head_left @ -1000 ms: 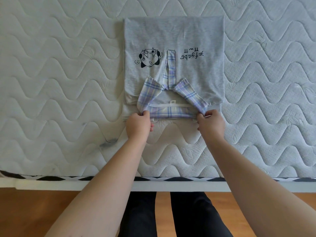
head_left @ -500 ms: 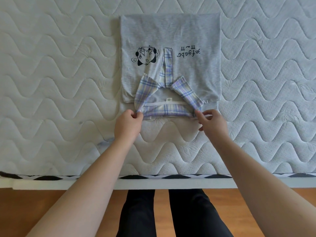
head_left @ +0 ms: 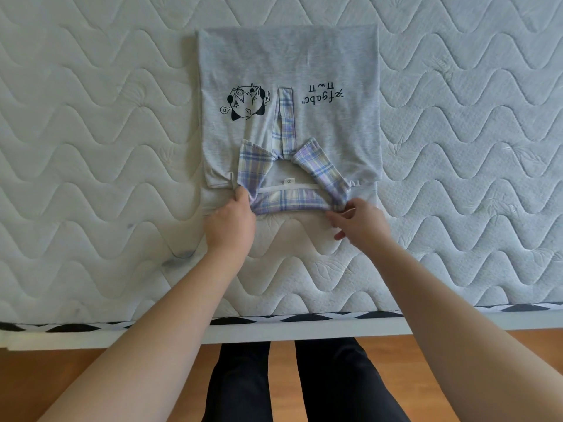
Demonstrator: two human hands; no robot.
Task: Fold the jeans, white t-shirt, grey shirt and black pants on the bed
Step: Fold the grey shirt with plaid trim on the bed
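Observation:
The grey shirt (head_left: 289, 62) lies folded into a rectangle on the white quilted mattress (head_left: 91, 147), with a black cartoon print, upside-down lettering and a plaid collar (head_left: 289, 201) at its near edge. My left hand (head_left: 231, 223) pinches the collar's left corner. At the collar's right corner my right hand (head_left: 358, 222) touches the fabric with thumb and forefinger, its other fingers spread. The jeans, white t-shirt and black pants are out of view.
The mattress's near edge (head_left: 274, 327) has a black-and-white patterned band. Below it are a wooden floor (head_left: 39, 379) and my legs in dark trousers (head_left: 237, 382). Bare mattress surrounds the shirt on all sides.
My hands have shifted slightly apart at the collar corners. The right hand's fingers have loosened and spread, and the view has drifted a little. The shirt stays in place.

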